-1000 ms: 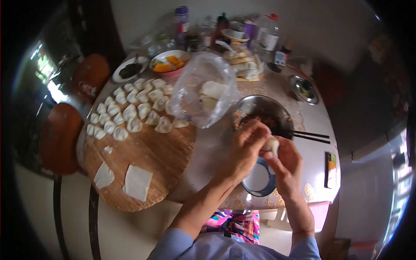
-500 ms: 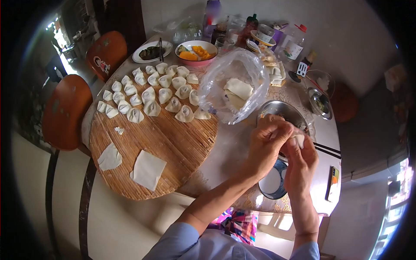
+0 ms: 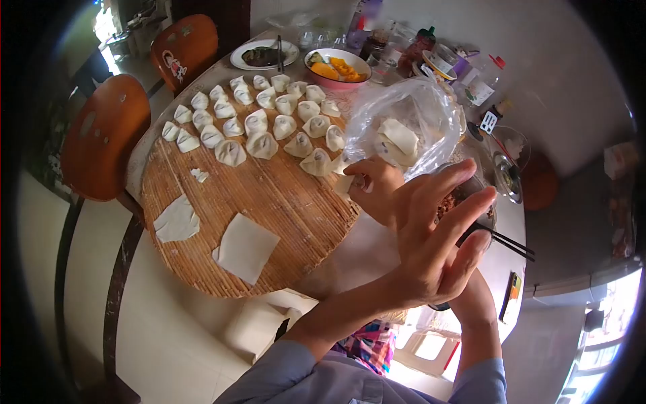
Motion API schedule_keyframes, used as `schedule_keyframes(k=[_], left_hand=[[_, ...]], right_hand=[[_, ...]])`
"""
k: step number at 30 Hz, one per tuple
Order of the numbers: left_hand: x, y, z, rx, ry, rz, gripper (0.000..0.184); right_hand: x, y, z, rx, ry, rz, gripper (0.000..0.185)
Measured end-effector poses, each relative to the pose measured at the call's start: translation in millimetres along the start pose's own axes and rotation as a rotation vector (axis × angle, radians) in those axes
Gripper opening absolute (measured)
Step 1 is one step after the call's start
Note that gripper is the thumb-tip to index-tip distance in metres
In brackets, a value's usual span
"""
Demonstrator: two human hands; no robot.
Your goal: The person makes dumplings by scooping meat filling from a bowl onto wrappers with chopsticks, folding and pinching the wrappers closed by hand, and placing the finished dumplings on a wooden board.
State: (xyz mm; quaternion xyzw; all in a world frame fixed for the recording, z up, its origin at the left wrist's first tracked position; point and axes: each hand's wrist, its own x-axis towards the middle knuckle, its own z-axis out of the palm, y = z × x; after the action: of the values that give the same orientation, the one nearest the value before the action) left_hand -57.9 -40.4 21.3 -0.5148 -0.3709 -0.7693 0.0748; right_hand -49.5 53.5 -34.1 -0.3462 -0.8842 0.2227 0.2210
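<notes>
In the head view, your right hand (image 3: 377, 190) reaches across, behind your left one from the camera's side, and it's got a folded dumpling (image 3: 344, 186) pinched in the fingertips. That dumpling is right at the right-hand edge of the round wooden board (image 3: 296, 229), just beside the closest finished ones. Can't really tell if it's touching the wood, your fingers cover part of it.

Your left hand (image 3: 431, 249) is up close to the camera with the fingers spread, and I can't see it gripping anything. It blocks part of the metal bowl (image 3: 493, 217) with the meat filling (image 3: 447, 205). A pair of dark chopsticks (image 3: 513, 246) pokes out to the right of that bowl.

The finished dumplings (image 3: 262, 145) sit in loose rows over the far half of the board. Nearer to you on the same board there's a square wrapper (image 3: 249, 248) lying flat, a ragged wrapper (image 3: 177, 219) left of it, and a little dough scrap (image 3: 199, 175) above that one.

Just past your right hand is the open plastic bag (image 3: 363, 108) with more wrappers (image 3: 398, 138) inside. At the back of the surface (image 3: 343, 266) you've got a white plate (image 3: 237, 59) of dark food and a pink-sided bowl (image 3: 343, 84) with orange pieces in it.
</notes>
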Motion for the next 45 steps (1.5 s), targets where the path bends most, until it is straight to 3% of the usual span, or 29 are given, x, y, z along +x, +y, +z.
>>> schedule_keyframes(k=[1,6,9,10,14,17,22,28,30,32,35,36,40,43,45], left_hand=[[1.2,-0.4,1.2,-0.017,0.01,-0.022,0.031],[-2.9,-4.1,2.1,-0.117,-0.011,-0.177,0.022],[-13.5,2.0,-20.9,-0.099,-0.054,-0.233,0.023],[-16.0,5.6,-31.4,-0.098,-0.067,-0.231,0.024],[-24.7,28.0,-64.8,-0.141,-0.094,-0.208,0.027],[-32.3,38.5,-84.2,-0.143,-0.083,-0.169,0.027],[-48.2,41.6,-126.1,-0.064,-0.128,-0.19,0.023],[-64.8,41.2,-179.8,0.158,-0.053,-0.399,0.013],[-72.0,40.8,-192.4,0.131,-0.003,-0.472,0.013],[-78.1,47.3,-197.0,-0.117,0.136,-0.806,0.018],[-78.0,40.9,-204.2,-0.543,0.293,-1.145,0.032],[-76.3,37.2,-204.4,-0.603,0.346,-1.179,0.037],[-71.4,9.8,-203.2,-0.829,0.587,-1.216,0.049],[-61.8,-11.6,-196.9,-0.851,0.539,-1.163,0.049],[-60.7,-18.1,-188.2,-0.755,0.439,-1.195,0.044]], right_hand=[[4.6,-6.0,8.6,-0.125,0.047,-0.115,0.025],[4.6,-2.5,24.8,-0.108,-0.035,-0.17,0.025],[-11.0,-35.9,21.7,-0.434,0.11,-0.208,0.027],[-16.0,-47.0,20.9,-0.359,0.114,-0.301,0.025],[-34.7,-72.1,39.6,0.127,-0.209,-0.625,0.018],[-46.2,-91.8,65.5,0.218,-0.257,-0.774,0.017],[-52.5,-92.2,92.3,0.002,-0.323,-1.023,0.022],[-54.3,-99.0,88.7,0.031,-0.308,-1.033,0.024],[-50.9,-98.2,86.4,0.188,-0.366,-0.873,0.024],[-41.1,-98.2,86.4,0.423,-0.358,-0.752,0.016],[-30.0,-95.7,80.6,0.673,-0.45,-0.164,0.015],[-24.8,-97.2,74.5,0.686,-0.475,-0.101,0.018],[-32.2,-109.6,53.6,0.577,-0.349,-0.325,0.012],[-49.5,-113.1,38.4,0.377,-0.253,-0.648,0.014],[-60.4,-110.1,26.1,0.32,-0.195,-0.652,0.018]])
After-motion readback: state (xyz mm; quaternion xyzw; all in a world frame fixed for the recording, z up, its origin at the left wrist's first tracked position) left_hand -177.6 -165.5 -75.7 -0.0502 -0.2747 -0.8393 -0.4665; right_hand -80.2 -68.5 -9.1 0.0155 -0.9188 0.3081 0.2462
